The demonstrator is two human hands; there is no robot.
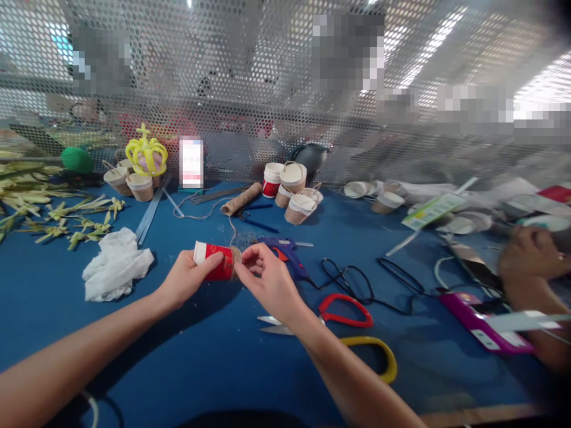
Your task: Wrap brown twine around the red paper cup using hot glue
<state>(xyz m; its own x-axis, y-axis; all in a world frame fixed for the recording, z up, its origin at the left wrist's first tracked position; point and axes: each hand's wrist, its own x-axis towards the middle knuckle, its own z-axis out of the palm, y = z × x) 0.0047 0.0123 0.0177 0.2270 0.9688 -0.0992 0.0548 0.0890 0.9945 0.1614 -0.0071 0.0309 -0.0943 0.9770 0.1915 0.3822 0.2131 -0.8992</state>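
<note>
Head view: red cup (pixel 219 271) held sideways between the hands, twine (pixel 236 258) wound about its three-o'clock end. Left hand (pixel 187 274) curled closed round it, thumb along its side. Right hand (pixel 270 279) half-curled, fingertips at the twine; pinch or mere touch, cannot tell. From cup: roll (pixel 243 199) at one o'clock, glue gun (pixel 289 257) three, scissors (pixel 348 321) four, cloth (pixel 116 264) nine.

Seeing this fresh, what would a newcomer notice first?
Probably the red cup, mid-picture, gripped by the left hand, with the right hand at its twine-wrapped end. Then the yellow crown-shaped piece, back left, and the red scissors handle beside the right forearm.
</note>
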